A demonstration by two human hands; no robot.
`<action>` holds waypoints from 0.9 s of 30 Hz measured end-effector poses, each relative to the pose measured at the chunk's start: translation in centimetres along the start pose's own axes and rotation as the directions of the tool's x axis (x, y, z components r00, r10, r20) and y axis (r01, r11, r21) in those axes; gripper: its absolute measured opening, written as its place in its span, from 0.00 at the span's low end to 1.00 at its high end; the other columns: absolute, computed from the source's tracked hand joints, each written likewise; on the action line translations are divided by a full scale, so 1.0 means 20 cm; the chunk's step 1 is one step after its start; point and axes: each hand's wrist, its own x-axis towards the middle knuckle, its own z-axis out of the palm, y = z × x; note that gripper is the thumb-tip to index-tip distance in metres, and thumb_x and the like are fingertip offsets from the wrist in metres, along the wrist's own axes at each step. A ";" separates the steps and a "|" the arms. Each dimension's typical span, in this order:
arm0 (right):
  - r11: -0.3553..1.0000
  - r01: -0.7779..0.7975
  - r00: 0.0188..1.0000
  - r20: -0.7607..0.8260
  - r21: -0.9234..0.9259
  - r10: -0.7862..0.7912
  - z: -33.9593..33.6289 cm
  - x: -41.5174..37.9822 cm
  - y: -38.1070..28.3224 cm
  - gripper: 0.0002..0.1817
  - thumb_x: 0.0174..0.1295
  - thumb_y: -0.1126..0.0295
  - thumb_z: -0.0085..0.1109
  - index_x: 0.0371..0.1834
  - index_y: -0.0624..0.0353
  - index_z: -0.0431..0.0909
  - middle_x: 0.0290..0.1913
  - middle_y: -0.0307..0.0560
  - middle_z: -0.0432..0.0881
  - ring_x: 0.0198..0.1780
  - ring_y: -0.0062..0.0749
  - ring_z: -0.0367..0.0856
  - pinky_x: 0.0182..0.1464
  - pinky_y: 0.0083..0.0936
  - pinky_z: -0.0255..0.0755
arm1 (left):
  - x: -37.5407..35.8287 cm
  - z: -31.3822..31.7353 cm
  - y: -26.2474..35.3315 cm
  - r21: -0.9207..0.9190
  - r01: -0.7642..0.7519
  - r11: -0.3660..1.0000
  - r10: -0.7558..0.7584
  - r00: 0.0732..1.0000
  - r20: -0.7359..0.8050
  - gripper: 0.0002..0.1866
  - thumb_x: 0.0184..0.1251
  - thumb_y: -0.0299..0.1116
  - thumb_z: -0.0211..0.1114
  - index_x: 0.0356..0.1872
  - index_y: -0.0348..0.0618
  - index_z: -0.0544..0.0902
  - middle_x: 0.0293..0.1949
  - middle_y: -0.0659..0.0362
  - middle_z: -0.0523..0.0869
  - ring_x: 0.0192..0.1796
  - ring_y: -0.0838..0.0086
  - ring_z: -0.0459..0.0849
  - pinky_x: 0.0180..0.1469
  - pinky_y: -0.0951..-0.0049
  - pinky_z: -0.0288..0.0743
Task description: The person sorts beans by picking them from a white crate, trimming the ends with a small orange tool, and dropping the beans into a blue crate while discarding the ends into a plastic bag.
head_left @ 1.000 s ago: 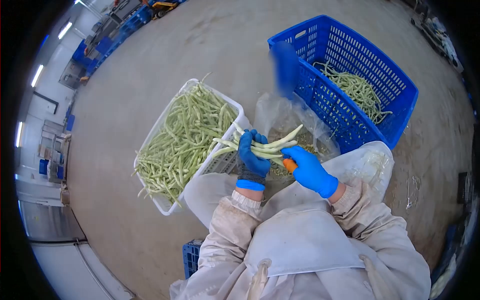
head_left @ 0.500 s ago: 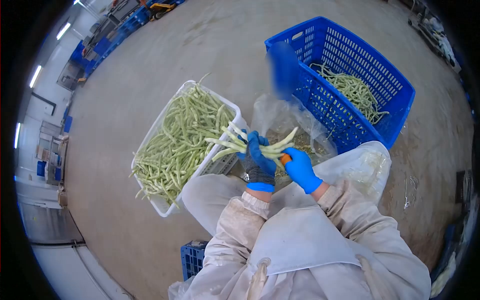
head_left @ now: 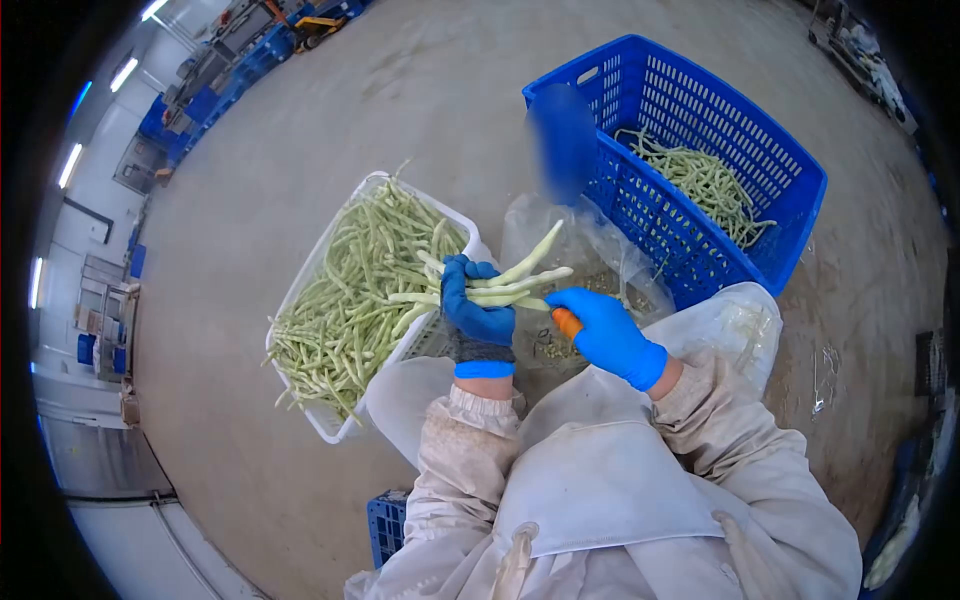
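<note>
A small bunch of long pale green beans (head_left: 515,287) is gripped in my left hand (head_left: 478,305), which wears a blue glove over a grey cuff. Their ends stick out on both sides of the fist. My right hand (head_left: 605,335), in a bright blue glove, is closed round an orange-handled tool (head_left: 567,322). Its working end is hidden or too small to make out, close to the right-hand bean ends. Left of my hands stands a white crate (head_left: 290,310) heaped with green beans (head_left: 370,280).
A large blue crate (head_left: 690,240) with a layer of beans (head_left: 705,185) stands at the upper right. Between the crates, a clear plastic sheet (head_left: 540,225) lies on the floor with green scraps on it. A small blue crate (head_left: 386,525) sits beside my left side.
My left hand has shifted left with the beans, and one bean now points more steeply up. My right hand has moved slightly right and tilted, so the hands are farther apart.
</note>
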 end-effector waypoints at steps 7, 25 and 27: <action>0.684 -0.167 0.974 0.013 0.710 0.225 0.06 -0.01 -0.02 0.10 0.65 0.70 0.53 0.46 0.61 0.76 0.36 0.41 0.81 0.35 0.33 0.79 0.39 0.33 0.75 | -0.05 0.01 -0.02 0.595 -0.801 0.060 0.344 0.576 0.741 0.03 0.64 0.28 0.57 0.36 0.41 0.76 0.31 0.61 0.77 0.36 0.76 0.75 0.48 0.69 0.71; 0.953 -0.175 0.960 -0.258 -0.246 0.110 -0.27 -0.05 0.58 0.15 0.52 0.75 0.51 0.44 0.56 0.77 0.39 0.54 0.79 0.41 0.52 0.78 0.41 0.44 0.72 | -0.03 0.37 -0.21 0.668 -0.580 0.466 -0.167 0.684 0.710 0.10 0.49 0.19 0.60 0.34 0.39 0.74 0.35 0.59 0.77 0.38 0.74 0.75 0.43 0.74 0.69; 0.924 -0.258 0.966 -0.049 -0.283 0.254 -0.19 -0.09 0.65 0.15 0.53 0.73 0.52 0.45 0.55 0.77 0.41 0.55 0.80 0.42 0.53 0.78 0.42 0.45 0.72 | 0.13 0.65 -0.43 0.587 -0.528 0.614 -0.250 0.575 0.779 0.17 0.55 0.25 0.62 0.47 0.40 0.69 0.42 0.56 0.76 0.44 0.70 0.76 0.47 0.69 0.72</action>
